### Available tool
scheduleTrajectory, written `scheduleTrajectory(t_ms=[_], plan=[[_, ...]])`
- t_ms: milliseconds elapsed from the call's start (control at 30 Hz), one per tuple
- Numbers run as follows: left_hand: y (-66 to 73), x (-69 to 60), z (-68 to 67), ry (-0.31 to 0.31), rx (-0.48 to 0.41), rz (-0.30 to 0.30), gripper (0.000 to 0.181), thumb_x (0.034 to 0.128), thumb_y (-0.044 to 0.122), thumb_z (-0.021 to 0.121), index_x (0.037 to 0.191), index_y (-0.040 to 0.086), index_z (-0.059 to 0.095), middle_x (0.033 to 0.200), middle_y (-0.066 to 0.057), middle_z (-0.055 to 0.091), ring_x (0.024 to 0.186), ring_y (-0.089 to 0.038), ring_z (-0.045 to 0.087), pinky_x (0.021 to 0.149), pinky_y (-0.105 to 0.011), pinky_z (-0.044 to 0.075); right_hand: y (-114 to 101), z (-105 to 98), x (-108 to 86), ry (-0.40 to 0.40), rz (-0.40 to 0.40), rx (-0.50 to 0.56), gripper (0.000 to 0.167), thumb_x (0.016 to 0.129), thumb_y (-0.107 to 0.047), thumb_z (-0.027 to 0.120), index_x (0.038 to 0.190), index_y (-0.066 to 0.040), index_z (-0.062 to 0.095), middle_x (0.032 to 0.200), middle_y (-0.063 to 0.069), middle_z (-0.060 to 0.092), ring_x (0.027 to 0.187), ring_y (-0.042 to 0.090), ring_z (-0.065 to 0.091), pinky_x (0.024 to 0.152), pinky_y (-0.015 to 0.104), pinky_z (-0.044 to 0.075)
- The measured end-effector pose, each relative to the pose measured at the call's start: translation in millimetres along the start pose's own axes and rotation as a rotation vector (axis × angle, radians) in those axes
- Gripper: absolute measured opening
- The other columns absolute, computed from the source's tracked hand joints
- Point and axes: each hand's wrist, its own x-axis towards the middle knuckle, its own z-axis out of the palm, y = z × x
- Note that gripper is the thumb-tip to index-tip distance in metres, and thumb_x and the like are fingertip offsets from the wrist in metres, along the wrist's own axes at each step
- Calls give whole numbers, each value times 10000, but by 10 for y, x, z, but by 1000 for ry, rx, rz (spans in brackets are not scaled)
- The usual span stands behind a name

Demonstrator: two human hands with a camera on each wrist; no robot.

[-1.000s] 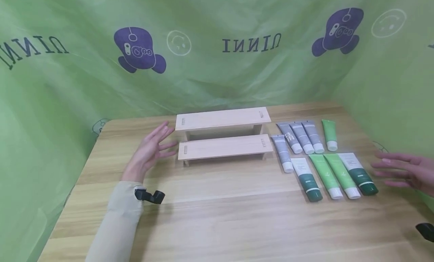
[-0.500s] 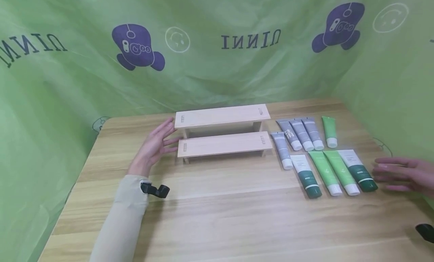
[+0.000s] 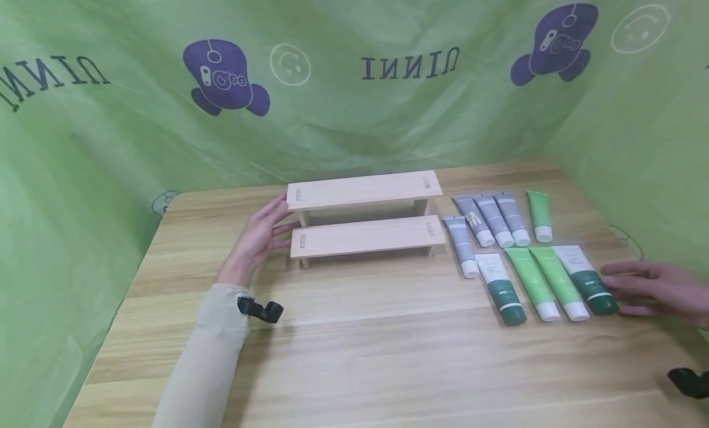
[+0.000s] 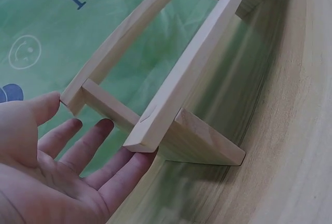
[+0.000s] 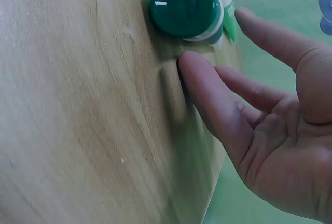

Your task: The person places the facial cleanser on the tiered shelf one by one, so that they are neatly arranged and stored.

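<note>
A pale wooden two-step rack (image 3: 365,237) stands toward the back of the table. At its left end is my left hand (image 3: 256,237), fingers spread and loosely bent. In the left wrist view the thumb tip meets the upper board's corner (image 4: 75,99), and fingertips reach the end of the lower board (image 4: 150,133). My right hand (image 3: 661,292) is beside a white and dark green tube (image 3: 587,280), the rightmost of the front row. The right wrist view shows its dark green cap (image 5: 184,6) just past the spread fingers (image 5: 212,94); contact there cannot be told.
Left of that tube lie two light green tubes (image 3: 533,283) and another white and dark green tube (image 3: 501,289). Several grey-blue tubes (image 3: 493,218) and a single green tube (image 3: 539,215) lie behind. Green printed cloth (image 3: 354,126) walls in the wooden table (image 3: 354,354).
My left hand has moved right, up to the rack's end. The right hand has come left, closer to the white and dark green tube. The rack and tubes stay in place.
</note>
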Motion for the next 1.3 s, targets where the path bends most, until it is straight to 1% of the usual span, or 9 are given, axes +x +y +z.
scheduleTrajectory(t_ms=[100, 133, 233, 333, 433, 567, 733, 1033, 1300], plan=[[-23, 6, 0, -1, 7, 9, 571, 1066, 388, 484, 1593, 272, 297, 1604, -125, 336, 1362, -386, 462, 1044, -557, 464, -12, 24, 31, 5, 4, -55, 538, 1059, -206, 541, 1402, 180, 390, 1162, 125, 648, 966, 113, 666, 847, 407, 603], [-31, 8, -1, 0, 7, 9, 568, 1066, 387, 484, 1591, 265, 304, 1602, -122, 342, 1361, -384, 464, 1041, -557, 467, -16, 33, 44, 9, 11, -83, 635, 1053, -228, 556, 1425, 215, 293, 1180, 179, 637, 980, 136, 664, 842, 404, 605], [-57, 19, 3, 2, 2, 7, 562, 1066, 383, 487, 1585, 243, 323, 1596, -117, 356, 1359, -383, 466, 1025, -553, 482, -35, 52, 73, 16, 34, -148, 719, 1041, -271, 578, 1451, 209, 234, 1270, 341, 557, 1036, 234, 656, 832, 399, 608], [-73, 30, 10, 7, 5, 6, 556, 1065, 385, 489, 1582, 256, 331, 1587, -117, 371, 1352, -377, 477, 999, -540, 504, -62, 67, 91, 11, 49, -201, 766, 1036, -305, 583, 1453, 217, 209, 1316, 426, 471, 1067, 316, 644, 817, 396, 612], [-78, 33, 16, 13, 16, 23, 543, 1068, 383, 482, 1580, 288, 331, 1578, -127, 384, 1335, -379, 496, 969, -531, 527, -108, 90, 102, 14, 65, -231, 793, 1034, -329, 581, 1453, 222, 196, 1294, 426, 484, 1051, 319, 649, 803, 389, 615], [-77, 29, 11, 16, 26, 44, 527, 1069, 377, 478, 1574, 310, 342, 1569, -137, 396, 1317, -386, 512, 936, -517, 548, -179, 122, 112, 14, 71, -262, 803, 1039, -333, 572, 1437, 246, 182, 1236, 388, 523, 995, 269, 649, 782, 383, 619], [-76, 23, 7, 21, 27, 54, 530, 1063, 384, 489, 1571, 329, 346, 1564, -151, 395, 1308, -392, 517, 933, -523, 549, -242, 167, 106, 16, 73, -273, 805, 1045, -318, 566, 1417, 274, 166, 1241, 423, 465, 978, 244, 629, 779, 380, 619], [-76, 11, 21, 29, 28, 61, 512, 1059, 389, 495, 1555, 367, 369, 1533, -154, 431, 1290, -387, 533, 897, -490, 573, -236, 197, 70, 22, 60, -239, 803, 1049, -303, 558, 1408, 281, 140, 1200, 358, 529, 967, 251, 651, 786, 384, 619], [-63, 9, 23, 35, 39, 68, 512, 1057, 391, 498, 1553, 368, 371, 1538, -147, 426, 1292, -385, 533, 895, -482, 575, -205, 199, 47, 41, 39, -228, 791, 1056, -292, 544, 1399, 289, 133, 1198, 366, 549, 975, 255, 664, 783, 386, 620]])
